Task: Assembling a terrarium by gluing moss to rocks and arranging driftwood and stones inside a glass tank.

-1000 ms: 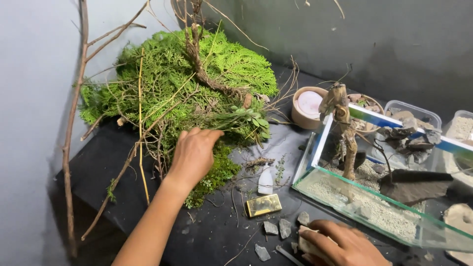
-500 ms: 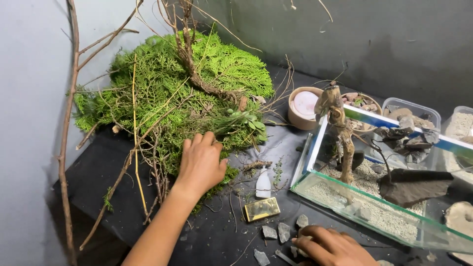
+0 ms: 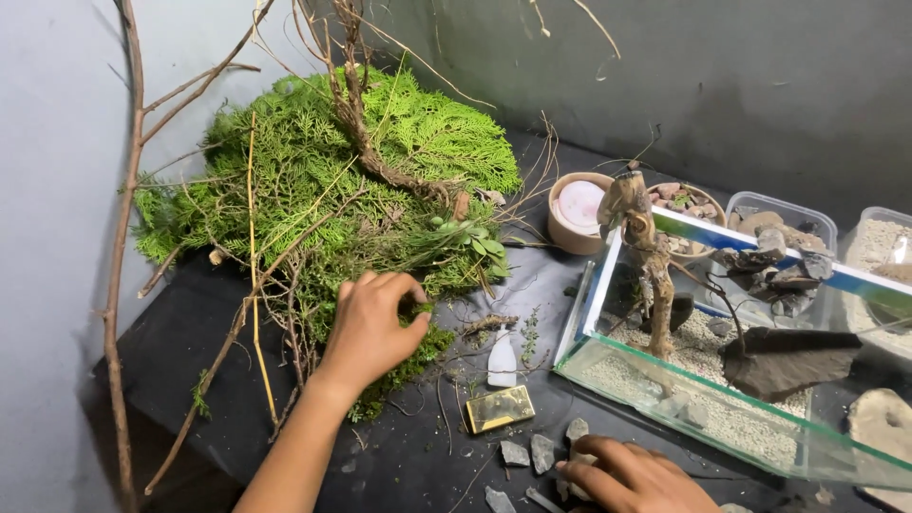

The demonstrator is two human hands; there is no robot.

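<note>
Looking down through the head camera, a black table [image 3: 190, 351] is seen against a grey wall, heaped at the back with green foliage [image 3: 313, 180] and bare twigs [image 3: 123, 237]. The left hand [image 3: 372, 328] is laid on the near edge of the heap, its fingers curled and pinching a small tuft of moss [image 3: 418, 347] at that edge. The right hand [image 3: 632, 475] is rested low at the frame's bottom, palm down over some grey stone chips [image 3: 532, 451]; whether anything is gripped beneath it cannot be told. Just beside the moss, a small white dropper bottle [image 3: 502, 359] and a flat gold-coloured case [image 3: 500, 409] are found on the table. To the right, a glass tank [image 3: 684, 418] is set, holding pale gravel, a driftwood piece [image 3: 651, 266] standing upright and a dark flat rock [image 3: 784, 359]. Behind it, a round tub [image 3: 578, 211] and clear boxes of stones [image 3: 779, 223] are placed.
</note>
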